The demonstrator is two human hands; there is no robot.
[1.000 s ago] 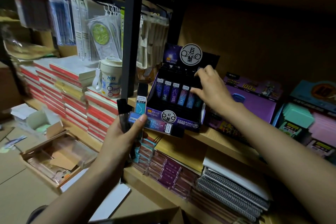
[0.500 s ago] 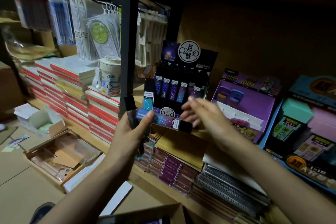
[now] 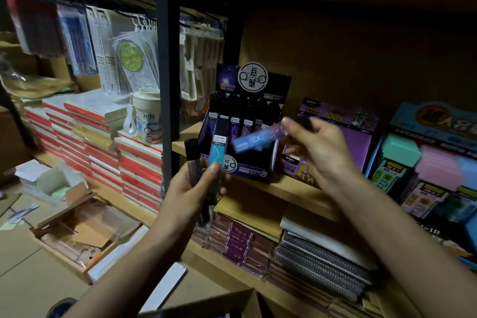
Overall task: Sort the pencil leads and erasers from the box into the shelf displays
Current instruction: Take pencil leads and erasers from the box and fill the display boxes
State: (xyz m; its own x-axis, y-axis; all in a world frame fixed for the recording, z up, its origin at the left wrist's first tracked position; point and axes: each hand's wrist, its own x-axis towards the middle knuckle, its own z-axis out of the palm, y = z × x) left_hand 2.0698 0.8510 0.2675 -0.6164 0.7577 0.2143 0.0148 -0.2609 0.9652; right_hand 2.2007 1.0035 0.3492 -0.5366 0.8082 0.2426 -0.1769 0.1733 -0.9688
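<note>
My left hand [image 3: 192, 192] grips a few slim pencil lead cases upright, a light blue one [image 3: 216, 151] in front and a dark one [image 3: 193, 160] beside it. My right hand [image 3: 318, 148] pinches a blue-purple lead case [image 3: 254, 139], held level and blurred, in front of the black and purple lead display box [image 3: 247, 121] on the middle shelf. Several lead cases stand upright in that display. An eraser display [image 3: 436, 155] with pink and green erasers sits at the far right of the same shelf.
A purple display box [image 3: 343, 131] stands between the two displays. Notebooks [image 3: 322, 263] fill the lower shelf; red-edged book stacks [image 3: 108, 147] and a white cup [image 3: 147, 113] lie left of the black post [image 3: 165, 59]. Open cardboard boxes [image 3: 85, 235] sit on the floor.
My right hand has taken the level blue-purple case out of my left hand's bundle and lifted it up and right, toward the lead display. The left hand keeps the remaining cases.
</note>
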